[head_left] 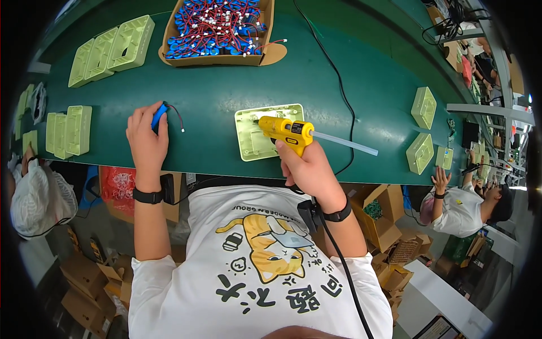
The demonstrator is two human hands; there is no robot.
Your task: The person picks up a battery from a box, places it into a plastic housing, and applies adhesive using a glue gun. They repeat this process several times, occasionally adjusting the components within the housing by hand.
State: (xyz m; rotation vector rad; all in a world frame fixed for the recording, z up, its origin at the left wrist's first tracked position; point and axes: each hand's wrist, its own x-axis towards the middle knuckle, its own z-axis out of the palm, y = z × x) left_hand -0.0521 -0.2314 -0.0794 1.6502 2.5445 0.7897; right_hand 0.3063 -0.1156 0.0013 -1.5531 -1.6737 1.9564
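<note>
My right hand [307,172] is closed round the handle of a yellow hot glue gun [288,131]. A translucent glue stick [344,142] sticks out of its back end. The gun's nozzle is over a pale green plastic housing [247,148], which lies open side up on the table and is partly hidden by the gun. To the left, my left hand [147,135] grips a blue battery pack [159,116] between thumb and fingers at the table surface. Red and black wires with a small white connector [182,130] trail from the pack.
A cardboard box [265,34] full of blue wired batteries stands at the back. Pale green housings [131,42] are grouped at left, with others [423,107] at right. A black cable [342,85] crosses the green table [209,90]. Co-workers sit on both sides.
</note>
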